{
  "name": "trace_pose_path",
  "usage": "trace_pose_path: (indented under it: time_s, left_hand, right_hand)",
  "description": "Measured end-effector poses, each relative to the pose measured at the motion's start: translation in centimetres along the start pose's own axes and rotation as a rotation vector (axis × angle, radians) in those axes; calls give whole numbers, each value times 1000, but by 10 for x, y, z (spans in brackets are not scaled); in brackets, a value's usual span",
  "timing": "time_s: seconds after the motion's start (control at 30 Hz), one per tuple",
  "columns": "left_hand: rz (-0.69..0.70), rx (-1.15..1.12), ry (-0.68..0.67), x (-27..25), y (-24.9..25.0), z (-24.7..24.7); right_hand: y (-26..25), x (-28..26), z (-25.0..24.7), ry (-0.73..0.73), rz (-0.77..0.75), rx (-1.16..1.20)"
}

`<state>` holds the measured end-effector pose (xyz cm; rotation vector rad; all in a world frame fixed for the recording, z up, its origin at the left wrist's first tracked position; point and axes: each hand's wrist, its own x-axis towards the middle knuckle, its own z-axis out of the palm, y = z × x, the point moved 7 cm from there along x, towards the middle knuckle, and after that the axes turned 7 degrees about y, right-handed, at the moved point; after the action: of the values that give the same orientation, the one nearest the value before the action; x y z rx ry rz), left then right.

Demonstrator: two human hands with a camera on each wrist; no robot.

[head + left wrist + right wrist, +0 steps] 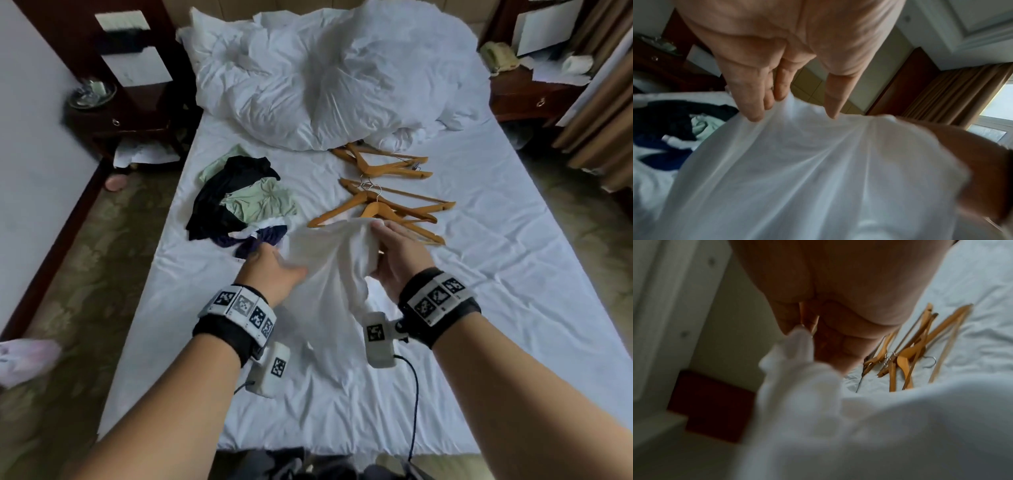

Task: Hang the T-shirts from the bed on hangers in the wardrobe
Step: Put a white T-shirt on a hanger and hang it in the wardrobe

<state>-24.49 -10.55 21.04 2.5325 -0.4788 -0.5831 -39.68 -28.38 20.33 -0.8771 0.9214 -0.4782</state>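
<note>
Both hands hold a white T-shirt (329, 274) up over the bed (496, 240). My left hand (291, 265) grips its left side, thumb on top, and the cloth hides the fingers in the head view. In the left wrist view the fingertips (756, 112) and thumb dig into the stretched T-shirt (807, 162). My right hand (376, 240) pinches a bunched upper edge. The blurred right wrist view shows curled fingers (830, 345) on the cloth (803, 340). A pile of black, green and navy T-shirts (239, 198) lies to the left. Several wooden hangers (387, 209) lie just beyond the right hand.
A crumpled white duvet (325, 75) fills the head of the bed. Dark wooden nightstands stand at the left (126, 116) and right (534, 96), with curtains (603, 120) at far right. A pink slipper (116, 181) lies on the floor to the left. No wardrobe is in view.
</note>
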Motion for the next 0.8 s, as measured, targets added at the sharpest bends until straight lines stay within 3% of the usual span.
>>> trace_pose_path:
  time_s: [0.07, 0.23, 0.3, 0.4, 0.57, 0.7, 0.8]
  left_hand:
    - [17, -51, -69, 3, -9, 21]
    - [235, -238, -534, 5, 13, 77]
    - [284, -281, -639, 6, 22, 88]
    - [384, -245, -570, 16, 35, 88]
    - [427, -340, -421, 40, 53, 88]
    - [482, -345, -346, 46, 73, 78]
    - [396, -488, -330, 58, 78, 67]
  right_hand:
    - [-5, 1, 7, -35, 42, 110]
    - [-15, 2, 21, 42, 108, 298]
    - [-26, 1, 30, 50, 112, 377]
    - [-49, -5, 45, 73, 79, 432]
    - [-87, -25, 59, 146, -5, 506]
    - [-109, -33, 46, 198, -121, 535]
    - [-116, -29, 0, 451, -225, 456]
